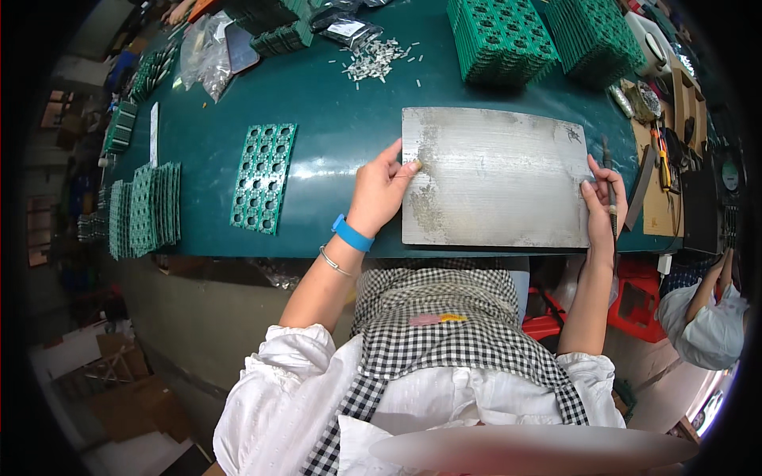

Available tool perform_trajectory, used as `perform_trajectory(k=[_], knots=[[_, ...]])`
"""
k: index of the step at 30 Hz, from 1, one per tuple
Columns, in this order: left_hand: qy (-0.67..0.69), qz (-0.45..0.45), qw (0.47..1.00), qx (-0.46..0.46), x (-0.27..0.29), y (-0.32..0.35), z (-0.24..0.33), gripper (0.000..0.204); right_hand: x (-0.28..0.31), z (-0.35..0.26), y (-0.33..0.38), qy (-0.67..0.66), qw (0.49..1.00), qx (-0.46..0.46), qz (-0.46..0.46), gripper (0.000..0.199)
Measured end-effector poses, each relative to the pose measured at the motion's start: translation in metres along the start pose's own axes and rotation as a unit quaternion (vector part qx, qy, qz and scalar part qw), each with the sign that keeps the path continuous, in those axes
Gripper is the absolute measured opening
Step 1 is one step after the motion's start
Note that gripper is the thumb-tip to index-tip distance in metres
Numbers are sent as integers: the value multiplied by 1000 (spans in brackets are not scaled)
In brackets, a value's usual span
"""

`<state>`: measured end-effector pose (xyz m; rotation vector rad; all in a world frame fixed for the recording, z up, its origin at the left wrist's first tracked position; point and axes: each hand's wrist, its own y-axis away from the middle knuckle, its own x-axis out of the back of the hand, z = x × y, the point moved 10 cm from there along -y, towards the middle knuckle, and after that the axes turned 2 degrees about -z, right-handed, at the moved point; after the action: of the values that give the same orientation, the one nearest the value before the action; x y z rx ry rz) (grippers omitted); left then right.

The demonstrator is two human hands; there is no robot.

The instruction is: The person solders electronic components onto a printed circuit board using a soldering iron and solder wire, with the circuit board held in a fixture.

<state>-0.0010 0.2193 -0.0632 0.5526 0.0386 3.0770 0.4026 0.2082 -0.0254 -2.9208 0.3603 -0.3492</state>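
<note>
Our left hand [379,190] pinches the left edge of the grey metal plate [496,178], thumb on top, while our right hand [605,208] grips its right edge, fingers curled together, partly hidden. The plate lies flat at the near edge of the green table [333,119]; a green perforated board [263,178] lies to its left, and far off small white pieces [375,59] are too tiny to identify.

Even overhead light, dull sheen on the metal plate [492,178], soft shadows, heavy fisheye bending, black vignetted corners, blurred bottom edge.
</note>
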Motion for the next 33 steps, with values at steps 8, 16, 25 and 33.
perform_trajectory(k=[8,16,25,33], knots=[[-13,-24,1000,-2,-2,-1,9,53,4,-6,7,2,1000,-27,14,31],[196,-184,962,-36,-40,18,103,63,132,5,66,-246,959,-12,141,27],[55,-144,986,-64,-19,8,75,23,275,41,166,-112,867,15,485,26],[-61,-9,993,-102,3,5,72,10,228,37,164,-72,835,59,542,26]])
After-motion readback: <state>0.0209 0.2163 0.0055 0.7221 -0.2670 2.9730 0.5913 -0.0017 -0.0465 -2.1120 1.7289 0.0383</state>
